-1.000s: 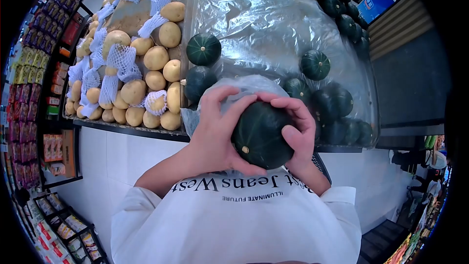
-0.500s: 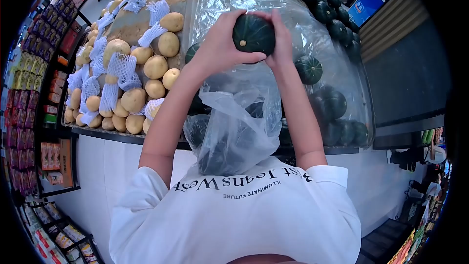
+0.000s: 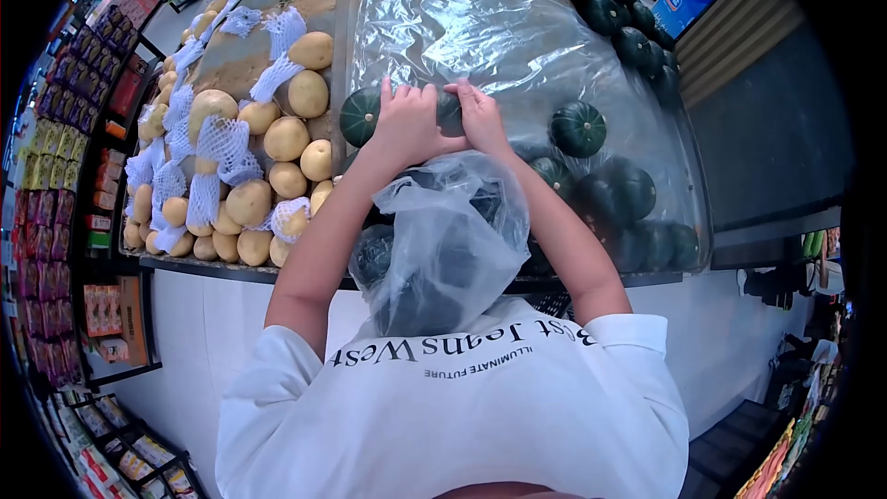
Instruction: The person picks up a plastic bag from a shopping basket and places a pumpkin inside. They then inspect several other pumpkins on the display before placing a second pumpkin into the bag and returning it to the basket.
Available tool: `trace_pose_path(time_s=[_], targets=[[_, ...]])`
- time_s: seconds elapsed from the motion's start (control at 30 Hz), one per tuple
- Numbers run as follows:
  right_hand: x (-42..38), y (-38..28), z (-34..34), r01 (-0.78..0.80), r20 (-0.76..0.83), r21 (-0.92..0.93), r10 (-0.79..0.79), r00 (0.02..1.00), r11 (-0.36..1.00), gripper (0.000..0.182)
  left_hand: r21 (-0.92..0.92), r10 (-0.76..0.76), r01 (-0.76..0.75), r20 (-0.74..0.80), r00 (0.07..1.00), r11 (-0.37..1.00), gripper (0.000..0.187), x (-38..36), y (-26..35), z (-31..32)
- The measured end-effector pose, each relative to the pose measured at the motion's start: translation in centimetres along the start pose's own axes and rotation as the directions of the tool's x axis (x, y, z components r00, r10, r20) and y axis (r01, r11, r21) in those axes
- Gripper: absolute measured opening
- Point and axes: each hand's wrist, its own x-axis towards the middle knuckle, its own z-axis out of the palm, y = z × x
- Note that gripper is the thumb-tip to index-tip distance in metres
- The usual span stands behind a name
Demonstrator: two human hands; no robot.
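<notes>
Between my two hands, on the plastic-covered display, is a dark green squash (image 3: pixel 449 113), mostly hidden by them. My left hand (image 3: pixel 407 127) curls round its left side, and my right hand (image 3: pixel 481 120) grips its right side. Another striped green squash (image 3: pixel 358 117) lies just left of my left hand. Nearer my body, below the hands, a clear plastic bag (image 3: pixel 448 240) holds dark round squashes and reaches down to my white shirt. One more squash (image 3: pixel 577 128) rests on the sheet to the right.
Pale round melons (image 3: pixel 286 139), some in white foam nets (image 3: pixel 222 148), fill the left side of the stand. More dark squashes (image 3: pixel 605 14) line the back right, with others at the front right (image 3: pixel 614 194). Packaged goods on shelves (image 3: pixel 46 212) stand far left.
Both hands have come down and closer to my body with the squash, from above the sheet to just beyond the bag. The bag's top now sits against my wrists.
</notes>
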Motion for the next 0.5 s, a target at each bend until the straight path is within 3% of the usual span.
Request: trace_pose_path(time_s=[0.1, 0.2, 0.23, 0.27, 0.33, 0.4, 0.5], targets=[[0.6, 1.2, 0.3, 0.037, 0.049, 0.003, -0.037, 0.998, 0.999, 0.046, 0.039, -0.006, 0.004, 0.041, 0.999, 0.999, 0.081, -0.1, 0.1, -0.4], [0.7, 1.1, 0.3, 0.043, 0.003, 0.129, -0.044, 0.999, 0.991, 0.046, -0.021, 0.071, -0.079, -0.252, 0.965, 0.997, 0.08, -1.0, 0.0, -0.8], [0.7, 0.6, 0.0, 0.049, -0.056, 0.162, -0.041, 0.998, 0.986, 0.045, -0.193, -0.007, -0.042, -0.248, 0.969, 0.98, 0.075, -1.5, 0.7, -2.6], [0.7, 0.0, -0.4, 0.057, -0.114, 0.195, -0.035, 0.993, 0.979, 0.044, -0.444, -0.05, -0.024, -0.155, 0.987, 0.896, 0.072, -2.3, 1.4, -4.7], [-0.4, -3.3, -1.2, 0.104, -0.19, 0.187, -0.068, 0.979, 0.977, 0.044, -0.832, -0.067, 0.081, 0.052, 0.996, 0.549, 0.066, -4.5, 2.5, -8.7], [-0.9, -4.2, -1.7, 0.138, -0.178, 0.267, -0.093, 0.98, 0.954, 0.044, -0.766, 0.238, -0.126, 0.035, 0.971, 0.63, 0.056, -6.7, 2.0, -9.8], [-2.1, -5.4, -1.6, 0.002, -0.029, 0.218, 0.004, 1.0, 0.976, 0.043, -0.83, 0.333, 0.02, 0.245, 0.911, 0.557, 0.045, -9.4, 3.5, -10.8]])
